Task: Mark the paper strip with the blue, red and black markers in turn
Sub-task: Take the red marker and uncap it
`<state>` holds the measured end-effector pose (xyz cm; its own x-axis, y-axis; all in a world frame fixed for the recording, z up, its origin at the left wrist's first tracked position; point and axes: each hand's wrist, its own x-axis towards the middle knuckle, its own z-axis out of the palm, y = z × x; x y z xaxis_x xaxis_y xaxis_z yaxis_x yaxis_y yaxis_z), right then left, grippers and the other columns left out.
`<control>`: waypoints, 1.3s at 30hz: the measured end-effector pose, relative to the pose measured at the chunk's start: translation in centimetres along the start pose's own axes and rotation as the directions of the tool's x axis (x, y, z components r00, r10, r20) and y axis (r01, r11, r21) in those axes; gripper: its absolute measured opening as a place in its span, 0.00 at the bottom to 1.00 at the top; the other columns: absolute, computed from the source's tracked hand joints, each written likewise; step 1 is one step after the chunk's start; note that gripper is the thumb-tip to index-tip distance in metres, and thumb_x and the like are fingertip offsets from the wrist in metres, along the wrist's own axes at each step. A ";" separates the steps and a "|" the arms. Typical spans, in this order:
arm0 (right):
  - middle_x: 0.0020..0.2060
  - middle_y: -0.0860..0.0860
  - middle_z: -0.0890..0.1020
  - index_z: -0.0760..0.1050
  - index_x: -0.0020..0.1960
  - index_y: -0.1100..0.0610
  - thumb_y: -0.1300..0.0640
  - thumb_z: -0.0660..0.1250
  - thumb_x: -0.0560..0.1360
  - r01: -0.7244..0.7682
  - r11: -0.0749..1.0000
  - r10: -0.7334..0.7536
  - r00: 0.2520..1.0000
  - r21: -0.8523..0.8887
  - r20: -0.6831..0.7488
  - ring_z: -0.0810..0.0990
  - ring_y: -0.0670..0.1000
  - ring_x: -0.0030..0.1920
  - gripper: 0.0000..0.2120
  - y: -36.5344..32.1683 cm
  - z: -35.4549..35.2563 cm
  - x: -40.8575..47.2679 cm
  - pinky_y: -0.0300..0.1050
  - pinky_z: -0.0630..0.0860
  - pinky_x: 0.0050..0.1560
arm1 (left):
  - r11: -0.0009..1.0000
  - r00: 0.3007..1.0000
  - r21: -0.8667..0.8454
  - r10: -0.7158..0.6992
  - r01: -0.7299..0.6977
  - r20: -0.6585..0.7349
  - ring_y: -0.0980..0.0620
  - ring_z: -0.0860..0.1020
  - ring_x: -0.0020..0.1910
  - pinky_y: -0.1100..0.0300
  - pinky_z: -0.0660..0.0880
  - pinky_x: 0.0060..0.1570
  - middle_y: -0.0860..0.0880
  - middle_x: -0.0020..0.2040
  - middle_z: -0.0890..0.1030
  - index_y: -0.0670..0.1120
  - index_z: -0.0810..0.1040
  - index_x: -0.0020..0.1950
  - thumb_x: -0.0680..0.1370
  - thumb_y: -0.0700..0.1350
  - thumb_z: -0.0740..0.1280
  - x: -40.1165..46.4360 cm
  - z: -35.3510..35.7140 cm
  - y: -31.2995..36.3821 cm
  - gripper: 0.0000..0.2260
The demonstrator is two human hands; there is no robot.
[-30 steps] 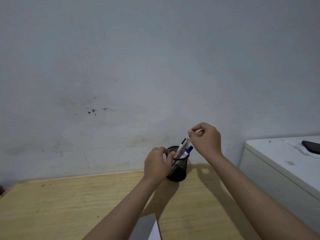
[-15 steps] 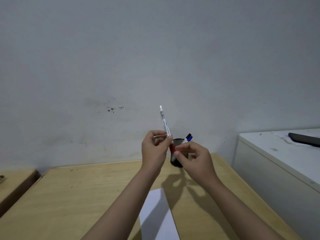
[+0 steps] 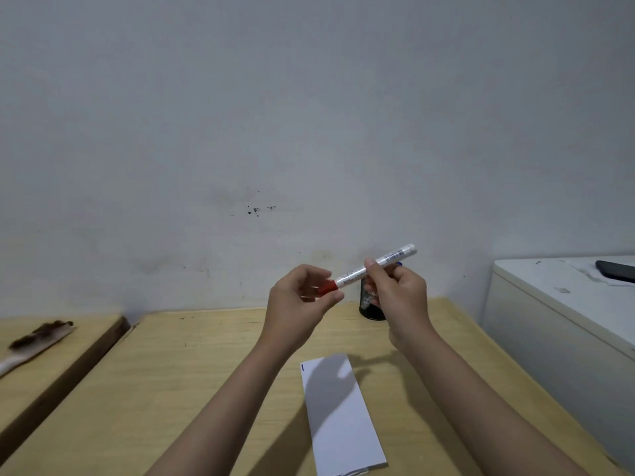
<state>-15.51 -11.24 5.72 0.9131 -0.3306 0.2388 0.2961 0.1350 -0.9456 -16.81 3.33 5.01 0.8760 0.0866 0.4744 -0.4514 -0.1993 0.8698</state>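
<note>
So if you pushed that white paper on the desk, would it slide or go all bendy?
The paper strip looks thin and lies flat on the smooth wooden desk, so a push would probably slide it easily. Lifted by one end, it would likely droop. Its near end already seems slightly curled, which suggests it bends easily.

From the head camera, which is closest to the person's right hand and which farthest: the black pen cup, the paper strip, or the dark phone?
Measured from the right hand:
1. Pen cup, just behind the hand, partly hidden by it.
2. Paper strip, below on the wooden table.
3. Phone, far right on the white cabinet.
</note>
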 end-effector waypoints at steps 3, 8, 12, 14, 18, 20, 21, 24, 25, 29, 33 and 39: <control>0.31 0.50 0.78 0.79 0.42 0.61 0.52 0.70 0.73 0.008 0.999 -0.010 0.998 0.037 0.061 0.77 0.47 0.34 0.11 -0.3 0.3 -0.6 0.43 0.74 0.37 | 1.000 1.000 0.011 -0.001 0.001 -0.010 0.43 0.83 0.42 0.48 0.79 0.47 0.43 0.40 0.85 0.44 0.82 0.41 0.67 0.37 0.75 -0.3 -1.1 0.0 0.06; 0.25 0.50 0.75 0.79 0.40 0.61 0.55 0.69 0.74 0.048 0.999 -0.050 0.938 0.017 0.344 0.74 0.47 0.28 0.09 -0.2 1.4 -1.6 0.42 0.72 0.32 | 0.997 0.995 0.009 0.069 -0.070 0.065 0.53 0.83 0.35 0.57 0.80 0.43 0.44 0.37 0.85 0.43 0.84 0.44 0.71 0.37 0.71 -0.8 -1.6 0.8 0.04; 0.22 0.49 0.73 0.77 0.39 0.65 0.58 0.68 0.75 0.136 0.989 -0.147 0.916 0.055 0.373 0.71 0.48 0.24 0.10 0.4 1.5 -1.5 0.38 0.71 0.29 | 0.996 0.990 0.062 0.061 -0.069 0.129 0.57 0.80 0.31 0.65 0.77 0.38 0.48 0.33 0.82 0.45 0.83 0.42 0.74 0.38 0.69 -0.9 -2.2 0.6 0.04; 0.22 0.49 0.73 0.77 0.39 0.67 0.59 0.68 0.75 0.178 0.983 -0.184 0.900 0.053 0.395 0.70 0.47 0.24 0.11 0.8 1.4 -1.3 0.37 0.70 0.29 | 0.997 0.985 0.059 0.046 -0.056 0.167 0.56 0.78 0.30 0.65 0.76 0.37 0.48 0.31 0.81 0.44 0.82 0.41 0.74 0.37 0.68 -0.8 -2.4 0.4 0.05; 0.21 0.46 0.73 0.77 0.38 0.66 0.60 0.68 0.74 0.240 0.969 -0.242 0.877 0.059 0.416 0.70 0.46 0.25 0.09 1.4 1.4 -1.4 0.36 0.69 0.30 | 1.000 0.974 -0.006 0.010 -0.009 0.227 0.53 0.77 0.30 0.63 0.76 0.37 0.46 0.31 0.80 0.38 0.82 0.44 0.75 0.37 0.67 -0.4 -2.9 -0.2 0.05; 0.22 0.47 0.74 0.77 0.39 0.64 0.62 0.68 0.74 0.259 0.962 -0.269 0.869 0.082 0.414 0.70 0.46 0.25 0.07 1.4 1.3 -1.4 0.35 0.69 0.30 | 0.998 0.970 -0.056 -0.022 0.037 0.242 0.54 0.75 0.28 0.62 0.75 0.36 0.49 0.29 0.79 0.37 0.82 0.43 0.76 0.37 0.65 -0.2 -3.3 -1.0 0.08; 0.24 0.50 0.74 0.76 0.40 0.65 0.62 0.68 0.74 0.261 0.961 -0.277 0.870 0.095 0.407 0.70 0.45 0.25 0.07 1.3 1.1 -1.3 0.34 0.69 0.29 | 0.995 0.970 -0.076 -0.048 0.068 0.237 0.54 0.74 0.27 0.62 0.74 0.36 0.51 0.27 0.78 0.37 0.82 0.43 0.77 0.37 0.63 -0.1 -3.5 -1.6 0.09; 0.25 0.54 0.72 0.76 0.43 0.68 0.60 0.68 0.73 0.235 0.965 -0.261 0.884 0.115 0.387 0.70 0.45 0.25 0.09 1.2 0.1 -0.3 0.34 0.69 0.29 | 0.986 0.971 -0.070 -0.136 0.152 0.197 0.56 0.74 0.28 0.61 0.74 0.37 0.53 0.28 0.78 0.40 0.82 0.42 0.77 0.38 0.65 0.4 -4.9 -3.8 0.08; 0.25 0.52 0.73 0.76 0.43 0.68 0.61 0.67 0.74 0.224 0.968 -0.250 0.887 0.112 0.389 0.70 0.45 0.25 0.09 1.3 -0.2 0.0 0.35 0.69 0.29 | 0.985 0.968 -0.032 -0.160 0.170 0.194 0.55 0.75 0.30 0.60 0.74 0.38 0.52 0.29 0.79 0.41 0.83 0.41 0.75 0.38 0.67 0.6 -5.2 -4.6 0.05; 0.23 0.46 0.75 0.76 0.41 0.68 0.56 0.70 0.70 0.208 0.975 -0.223 0.894 0.081 0.388 0.72 0.46 0.25 0.13 2.9 -0.6 0.3 0.37 0.72 0.30 | 0.940 0.944 0.234 -0.289 0.248 0.162 0.51 0.77 0.37 0.62 0.75 0.36 0.44 0.38 0.82 0.43 0.83 0.43 0.70 0.38 0.73 1.7 -5.1 -7.6 0.03; 0.23 0.45 0.77 0.78 0.37 0.62 0.59 0.70 0.71 0.181 0.983 -0.181 0.901 0.038 0.395 0.72 0.46 0.25 0.07 4.5 -1.0 0.2 0.38 0.72 0.30 | 0.858 0.908 0.422 -0.388 0.292 0.161 0.54 0.72 0.29 0.65 0.68 0.30 0.49 0.31 0.76 0.43 0.82 0.40 0.68 0.36 0.71 2.8 -3.5 -10.0 0.04; 0.22 0.45 0.77 0.78 0.34 0.58 0.66 0.69 0.73 0.135 0.990 -0.113 0.913 -0.030 0.391 0.71 0.46 0.24 0.09 6.7 -1.8 0.3 0.37 0.70 0.28 | 0.748 0.846 0.570 -0.508 0.341 0.160 0.52 0.80 0.38 0.64 0.72 0.35 0.47 0.38 0.84 0.41 0.82 0.38 0.64 0.35 0.71 3.4 -1.8 -13.3 0.04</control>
<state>-13.81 -12.11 -0.91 0.9103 0.0480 0.4112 0.4082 0.0609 -0.9109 -8.11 8.09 -4.73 0.9979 0.0180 -0.0618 0.0577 -0.6757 0.7349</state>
